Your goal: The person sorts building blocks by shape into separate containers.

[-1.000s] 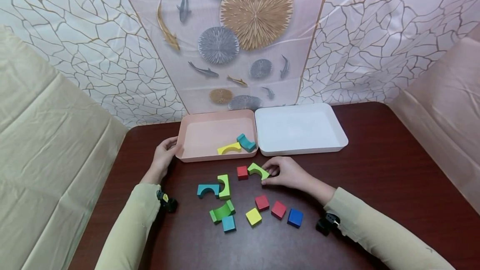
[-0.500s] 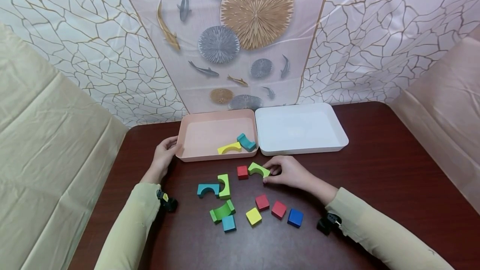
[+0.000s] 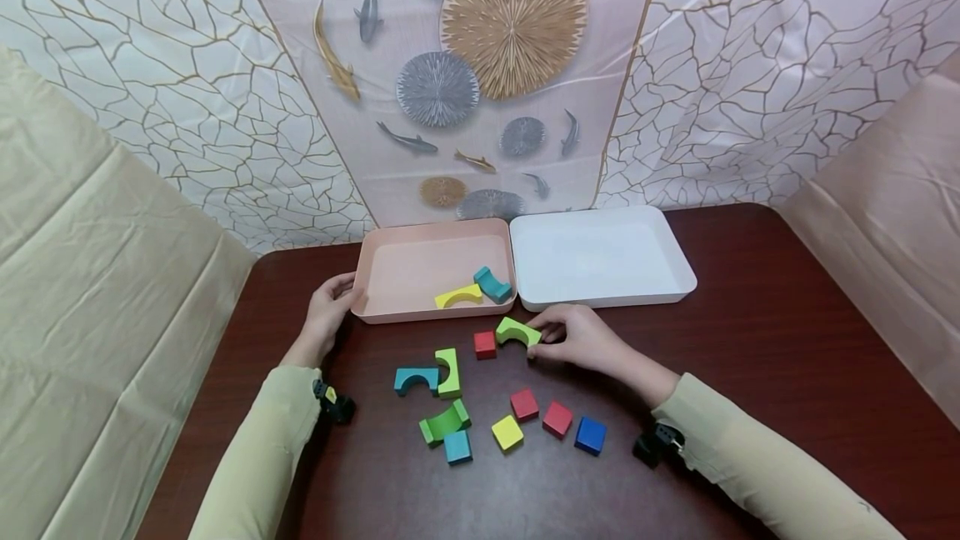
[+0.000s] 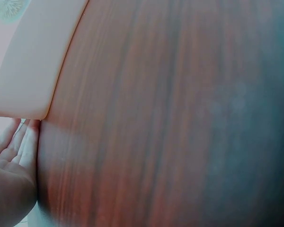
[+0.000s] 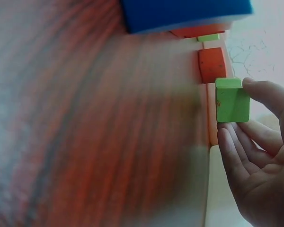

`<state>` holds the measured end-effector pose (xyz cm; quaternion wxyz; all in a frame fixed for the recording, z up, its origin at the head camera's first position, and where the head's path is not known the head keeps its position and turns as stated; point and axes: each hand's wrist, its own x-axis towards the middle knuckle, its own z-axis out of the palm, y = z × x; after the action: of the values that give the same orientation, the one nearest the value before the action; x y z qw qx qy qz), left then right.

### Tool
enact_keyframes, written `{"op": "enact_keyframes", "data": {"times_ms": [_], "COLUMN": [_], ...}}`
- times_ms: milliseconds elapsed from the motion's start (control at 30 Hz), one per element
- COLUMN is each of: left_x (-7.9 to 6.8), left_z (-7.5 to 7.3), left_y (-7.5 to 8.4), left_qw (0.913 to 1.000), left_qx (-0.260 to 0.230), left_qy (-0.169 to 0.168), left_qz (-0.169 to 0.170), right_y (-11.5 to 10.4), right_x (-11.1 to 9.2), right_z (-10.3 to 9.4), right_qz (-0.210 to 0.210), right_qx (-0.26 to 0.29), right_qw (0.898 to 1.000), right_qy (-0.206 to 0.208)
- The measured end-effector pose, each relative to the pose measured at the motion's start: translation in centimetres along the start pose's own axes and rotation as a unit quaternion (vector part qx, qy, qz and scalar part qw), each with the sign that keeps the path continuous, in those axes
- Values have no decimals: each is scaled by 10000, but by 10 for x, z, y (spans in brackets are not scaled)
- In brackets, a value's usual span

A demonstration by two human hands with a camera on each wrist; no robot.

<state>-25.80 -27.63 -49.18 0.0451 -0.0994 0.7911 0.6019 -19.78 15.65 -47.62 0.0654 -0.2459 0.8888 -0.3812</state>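
Observation:
Between thumb and fingertips my right hand (image 3: 585,340) pinches one end of a light green arch block (image 3: 517,331), just right of a red cube (image 3: 485,345). The right wrist view shows the green block's end face (image 5: 233,104) held between the thumb and fingers. My left hand (image 3: 327,315) touches the left end of the pink tray (image 3: 431,317); in the left wrist view its fingers (image 4: 31,146) lie fairly straight against the tray's end. Inside that tray are a yellow arch block (image 3: 458,296) and a teal arch block (image 3: 492,285).
A white tray (image 3: 600,261) adjoins the pink one on its right. Nearer on the dark table lie a teal arch (image 3: 416,378), a lime arch (image 3: 449,373), a green arch (image 3: 445,423), a teal cube (image 3: 457,447), a yellow cube (image 3: 507,433), two red cubes and a blue cube (image 3: 590,436).
My right hand and the light green arch have shifted slightly away from me, toward the trays. The left hand and the other blocks stay where they were.

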Motion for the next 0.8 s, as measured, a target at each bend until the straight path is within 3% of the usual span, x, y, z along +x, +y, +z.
{"op": "enact_keyframes", "data": {"times_ms": [200,433,800], "left_x": [-2,2,4], "left_z": [0,0,1], "left_y": [4,-4,-4], "left_qw": [9999,10000,10000], "left_qx": [-79,-56,34], "left_qy": [-68,-12,44], "left_qz": [-111,75,24], "right_y": [-5,-13,-27], "right_x": [2,5,19], "right_z": [-5,-10,-15], "right_qz": [-71,-40,-201], "right_qx": [98,164,156], "right_qw": [9999,9998,9996], "right_qy": [53,85,138]}}
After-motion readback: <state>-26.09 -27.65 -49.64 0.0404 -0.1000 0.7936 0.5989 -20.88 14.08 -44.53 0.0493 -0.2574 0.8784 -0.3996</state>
